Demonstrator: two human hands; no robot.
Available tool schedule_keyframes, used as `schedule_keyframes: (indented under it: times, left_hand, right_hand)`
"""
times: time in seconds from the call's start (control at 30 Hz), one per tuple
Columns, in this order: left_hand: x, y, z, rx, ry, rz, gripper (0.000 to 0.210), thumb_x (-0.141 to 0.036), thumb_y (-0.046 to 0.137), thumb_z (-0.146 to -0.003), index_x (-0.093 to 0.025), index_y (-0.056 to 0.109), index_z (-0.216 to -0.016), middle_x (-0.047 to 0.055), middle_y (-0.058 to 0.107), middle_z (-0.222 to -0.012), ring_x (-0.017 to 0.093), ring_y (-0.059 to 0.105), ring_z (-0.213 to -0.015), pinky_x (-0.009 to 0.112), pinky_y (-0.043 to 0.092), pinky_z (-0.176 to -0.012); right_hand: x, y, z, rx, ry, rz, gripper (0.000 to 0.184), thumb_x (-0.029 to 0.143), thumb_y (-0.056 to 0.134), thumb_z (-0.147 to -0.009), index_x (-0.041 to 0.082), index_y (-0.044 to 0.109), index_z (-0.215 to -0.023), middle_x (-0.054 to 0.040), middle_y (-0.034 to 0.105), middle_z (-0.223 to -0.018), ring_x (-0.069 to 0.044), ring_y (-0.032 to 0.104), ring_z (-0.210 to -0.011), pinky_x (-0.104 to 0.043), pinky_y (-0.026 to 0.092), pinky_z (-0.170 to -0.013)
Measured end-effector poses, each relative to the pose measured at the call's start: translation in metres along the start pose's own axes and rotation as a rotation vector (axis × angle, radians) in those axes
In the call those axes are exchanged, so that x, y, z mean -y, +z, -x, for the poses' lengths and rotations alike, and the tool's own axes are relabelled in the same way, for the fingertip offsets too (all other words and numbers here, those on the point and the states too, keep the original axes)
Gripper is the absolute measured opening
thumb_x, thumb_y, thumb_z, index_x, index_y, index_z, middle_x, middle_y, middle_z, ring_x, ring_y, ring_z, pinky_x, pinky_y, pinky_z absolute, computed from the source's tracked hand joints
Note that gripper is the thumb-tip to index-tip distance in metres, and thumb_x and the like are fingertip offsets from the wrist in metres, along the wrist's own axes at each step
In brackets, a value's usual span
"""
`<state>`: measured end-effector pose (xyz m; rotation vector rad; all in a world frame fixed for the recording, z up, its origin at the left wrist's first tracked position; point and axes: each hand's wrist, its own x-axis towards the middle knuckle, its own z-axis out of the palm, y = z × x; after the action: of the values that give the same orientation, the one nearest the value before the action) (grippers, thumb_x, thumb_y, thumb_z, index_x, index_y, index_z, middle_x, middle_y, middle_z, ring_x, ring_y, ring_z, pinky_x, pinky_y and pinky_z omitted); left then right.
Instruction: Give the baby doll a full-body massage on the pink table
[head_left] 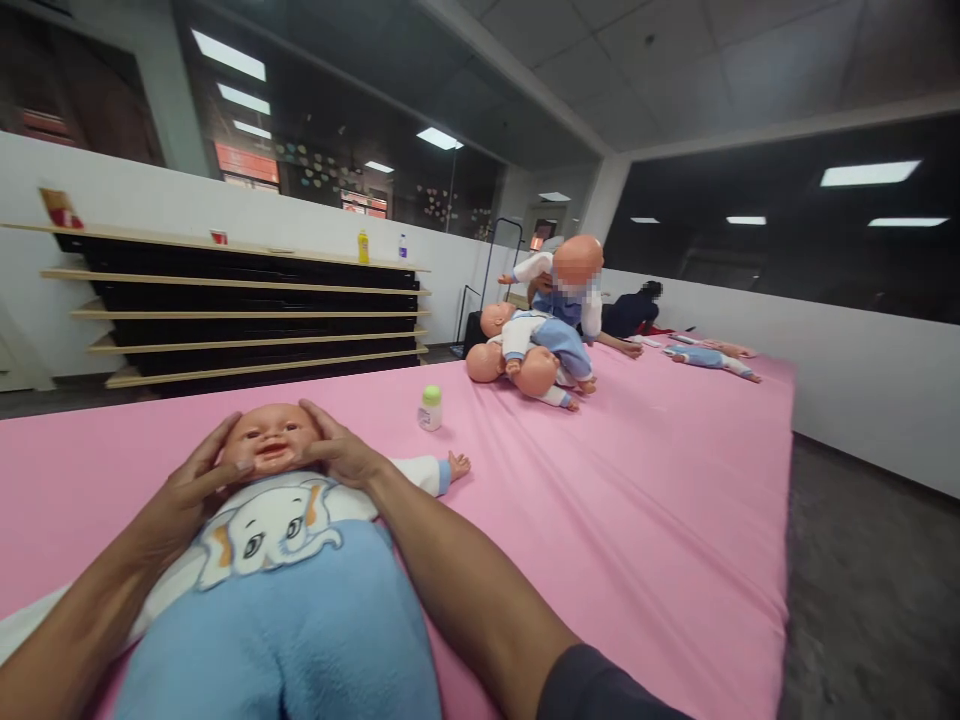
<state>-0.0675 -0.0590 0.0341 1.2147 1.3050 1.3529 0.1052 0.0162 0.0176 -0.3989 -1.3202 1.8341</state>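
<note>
A baby doll point(277, 600) in a white top with an elephant face and fuzzy light-blue trousers lies on its back in front of me. Its head is cupped from both sides. My left hand point(187, 500) curves along one cheek, thumb near the doll's jaw. Against the opposite cheek rests my right hand point(345, 455), with its thumb beside the mouth. The doll's right-hand arm in view stretches out over the pink sheet. A small white bottle with a green cap point(430, 409) stands just beyond that arm.
A pink-covered table point(637, 520) extends to the right. Several more dolls point(536, 350) are piled farther along it, and another doll point(712, 360) lies near the far end. Other people point(637, 308) are behind the table. Stacked boards point(255, 285) line the back wall.
</note>
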Motion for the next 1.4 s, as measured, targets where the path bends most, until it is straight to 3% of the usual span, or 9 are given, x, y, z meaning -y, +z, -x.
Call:
schedule_keyframes:
  times: [0.1,0.23,0.4,0.6,0.9,1.2,1.4]
  left_hand:
    - [0.002,-0.002,-0.002,0.080,-0.006,0.059,0.096,-0.039,0.079,-0.069,-0.038,0.025,-0.149,0.007,0.042,-0.150,0.029,0.061,-0.116,0.033,0.058,-0.085]
    - [0.001,-0.002,-0.002,0.090,-0.003,0.062,0.107,-0.035,0.085,-0.063,-0.038,0.022,-0.150,0.010,0.039,-0.151,0.029,0.058,-0.121,0.032,0.056,-0.089]
    - [-0.002,-0.001,0.002,0.115,0.013,0.072,0.104,-0.034,0.083,-0.066,-0.038,0.022,-0.150,0.009,0.041,-0.150,0.030,0.054,-0.125,0.033,0.055,-0.092]
    - [0.002,-0.002,0.000,0.111,0.025,0.113,0.099,-0.033,0.081,-0.070,-0.035,0.024,-0.150,0.009,0.036,-0.153,0.031,0.048,-0.130,0.029,0.054,-0.093]
    - [-0.010,0.003,0.010,0.101,0.001,0.137,0.111,-0.025,0.086,-0.063,-0.037,0.020,-0.151,0.011,0.041,-0.149,0.031,0.057,-0.121,0.037,0.055,-0.092]
    - [-0.004,-0.001,0.005,0.125,-0.067,0.284,0.108,-0.019,0.085,-0.062,-0.040,0.026,-0.149,0.010,0.042,-0.149,0.030,0.060,-0.118,0.036,0.057,-0.090]
    - [-0.001,-0.003,0.001,0.115,-0.062,0.337,0.104,-0.021,0.085,-0.061,-0.037,0.030,-0.148,0.011,0.050,-0.143,0.030,0.062,-0.114,0.035,0.057,-0.088]
  right_hand:
    - [0.007,0.004,0.006,-0.051,-0.018,0.086,0.118,0.024,0.090,-0.049,0.029,0.028,-0.149,-0.0049,0.044,-0.146,-0.026,0.050,-0.129,-0.045,0.040,-0.108]
    - [0.016,0.010,0.015,-0.068,-0.016,0.219,0.118,0.027,0.091,-0.048,0.030,0.029,-0.149,-0.0037,0.040,-0.148,-0.025,0.044,-0.133,-0.042,0.039,-0.109]
    - [0.007,0.005,0.009,-0.050,-0.010,0.115,0.110,0.023,0.085,-0.056,0.031,0.027,-0.149,-0.0044,0.045,-0.143,-0.025,0.054,-0.124,-0.043,0.043,-0.105]
    - [-0.001,-0.001,-0.001,-0.067,-0.018,0.087,0.096,0.017,0.076,-0.059,0.029,0.036,-0.145,-0.0031,0.051,-0.137,-0.027,0.055,-0.120,-0.045,0.046,-0.101]
    - [0.012,0.008,0.013,-0.071,-0.037,0.215,0.112,0.026,0.089,-0.053,0.030,0.030,-0.148,-0.0044,0.042,-0.146,-0.025,0.048,-0.129,-0.042,0.041,-0.107]
    - [0.006,0.003,0.003,-0.026,-0.004,0.039,0.108,0.014,0.081,-0.053,0.027,0.031,-0.148,-0.0065,0.050,-0.137,-0.026,0.055,-0.121,-0.045,0.045,-0.102]
    - [0.006,0.004,0.006,-0.063,-0.029,0.107,0.109,0.021,0.084,-0.054,0.028,0.031,-0.148,-0.0062,0.050,-0.139,-0.026,0.054,-0.123,-0.045,0.042,-0.104]
